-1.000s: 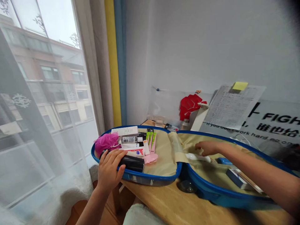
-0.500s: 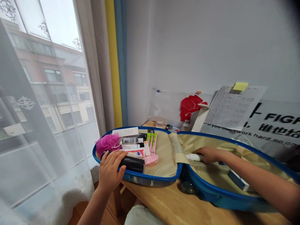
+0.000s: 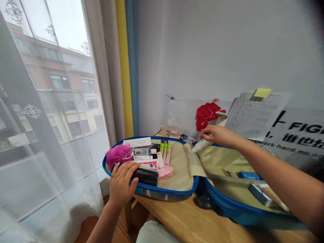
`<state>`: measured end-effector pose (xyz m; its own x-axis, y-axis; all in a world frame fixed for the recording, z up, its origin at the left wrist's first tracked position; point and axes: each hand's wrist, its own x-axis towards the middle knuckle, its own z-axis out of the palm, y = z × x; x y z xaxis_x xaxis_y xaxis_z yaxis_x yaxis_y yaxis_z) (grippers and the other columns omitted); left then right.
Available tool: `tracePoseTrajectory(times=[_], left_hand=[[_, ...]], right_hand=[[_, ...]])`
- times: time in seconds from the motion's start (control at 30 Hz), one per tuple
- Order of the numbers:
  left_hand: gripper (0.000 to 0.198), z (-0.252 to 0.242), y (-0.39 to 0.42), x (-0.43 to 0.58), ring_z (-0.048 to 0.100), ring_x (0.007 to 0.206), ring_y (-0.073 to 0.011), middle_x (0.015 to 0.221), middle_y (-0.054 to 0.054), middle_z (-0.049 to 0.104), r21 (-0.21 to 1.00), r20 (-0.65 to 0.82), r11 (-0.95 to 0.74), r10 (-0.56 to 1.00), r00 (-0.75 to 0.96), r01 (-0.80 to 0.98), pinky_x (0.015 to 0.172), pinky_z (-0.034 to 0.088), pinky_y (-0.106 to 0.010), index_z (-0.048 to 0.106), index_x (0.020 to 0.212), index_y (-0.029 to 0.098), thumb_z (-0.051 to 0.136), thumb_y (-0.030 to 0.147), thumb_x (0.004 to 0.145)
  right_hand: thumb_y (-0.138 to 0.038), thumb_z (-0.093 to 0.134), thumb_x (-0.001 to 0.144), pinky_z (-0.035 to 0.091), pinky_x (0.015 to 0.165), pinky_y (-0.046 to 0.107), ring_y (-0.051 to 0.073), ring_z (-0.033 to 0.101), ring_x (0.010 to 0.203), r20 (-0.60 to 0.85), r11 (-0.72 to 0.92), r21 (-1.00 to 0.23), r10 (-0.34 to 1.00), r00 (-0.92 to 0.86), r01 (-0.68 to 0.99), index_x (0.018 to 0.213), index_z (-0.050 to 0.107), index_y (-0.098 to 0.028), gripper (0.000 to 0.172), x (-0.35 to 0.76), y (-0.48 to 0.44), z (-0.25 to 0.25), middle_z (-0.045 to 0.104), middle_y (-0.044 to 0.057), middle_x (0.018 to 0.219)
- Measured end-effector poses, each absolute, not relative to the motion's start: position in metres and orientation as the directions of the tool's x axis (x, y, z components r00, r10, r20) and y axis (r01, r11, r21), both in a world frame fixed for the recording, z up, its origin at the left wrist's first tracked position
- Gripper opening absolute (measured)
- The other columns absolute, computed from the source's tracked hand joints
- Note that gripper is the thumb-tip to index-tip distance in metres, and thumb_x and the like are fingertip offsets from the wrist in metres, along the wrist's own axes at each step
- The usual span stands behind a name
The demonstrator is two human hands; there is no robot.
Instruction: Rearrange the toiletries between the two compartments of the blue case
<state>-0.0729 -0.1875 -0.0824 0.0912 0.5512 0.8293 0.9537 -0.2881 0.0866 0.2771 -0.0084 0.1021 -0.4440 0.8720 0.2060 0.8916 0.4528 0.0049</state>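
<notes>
A blue suitcase [image 3: 167, 195] lies unfolded with two lined halves. My left hand [image 3: 124, 180] rests over its near left edge, fingers lying spread across a black cylindrical bottle [image 3: 146, 177] and thumb apart. Above the strip between the halves, my right hand [image 3: 215, 134] grips a white bottle [image 3: 201, 145], tilted with its lower end toward the left. In the left half are a pink mesh puff [image 3: 118, 154], a white box [image 3: 138, 142], a clear bottle [image 3: 142, 152], several green-and-pink tubes [image 3: 167, 153], a red-and-white tube [image 3: 153, 164] and a pink item [image 3: 165, 171].
The right half holds a blue object [image 3: 249, 175] and a dark blue-and-white box [image 3: 263, 195]. Under the suitcase is a wooden table [image 3: 174, 219]. Behind it, papers [image 3: 255, 114] lean at the wall; sheer curtains [image 3: 50, 152] hang at left.
My right hand has lifted the white bottle up and leftward out of the right half, uncovering the blue object. My left hand stays on the black bottle.
</notes>
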Motion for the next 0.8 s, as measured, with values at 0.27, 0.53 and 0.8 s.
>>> tracePoseTrajectory(times=[0.27,0.53,0.8], left_hand=[[0.040,-0.080,-0.188,-0.070,0.058,0.104,-0.0227,0.108,-0.007,0.068,0.078,0.841,-0.298,0.532,0.097,0.951,0.103,0.027,-0.041,0.062,0.113,0.020,0.031,0.038,0.094],[0.042,-0.081,-0.188,-0.071,0.058,0.105,-0.0225,0.109,-0.007,0.068,0.079,0.835,-0.286,0.542,0.093,0.955,0.104,0.026,-0.040,0.062,0.114,0.021,0.030,0.039,0.094],[0.041,-0.079,-0.189,-0.071,0.057,0.105,-0.0225,0.109,-0.007,0.068,0.070,0.837,-0.298,0.536,0.107,0.952,0.103,0.025,-0.040,0.061,0.114,0.020,0.030,0.039,0.095]], right_hand=[[-0.043,0.052,0.090,0.051,0.075,0.032,0.012,0.060,0.080,0.441,0.398,-0.193,0.852,-0.283,0.897,0.093,0.061,-0.015,0.030,0.220,-0.010,0.134,0.063,0.002,0.092],[-0.042,0.054,0.089,0.053,0.069,0.029,0.010,0.060,0.077,0.293,0.548,-0.447,0.837,-0.463,0.708,0.100,0.060,-0.014,0.030,0.108,-0.022,0.050,0.063,0.002,0.092],[-0.041,0.055,0.088,0.051,0.082,0.037,0.015,0.059,0.092,0.420,0.644,-0.496,0.765,-0.489,0.582,0.103,0.060,-0.016,0.030,0.064,-0.023,-0.005,0.061,0.005,0.105]])
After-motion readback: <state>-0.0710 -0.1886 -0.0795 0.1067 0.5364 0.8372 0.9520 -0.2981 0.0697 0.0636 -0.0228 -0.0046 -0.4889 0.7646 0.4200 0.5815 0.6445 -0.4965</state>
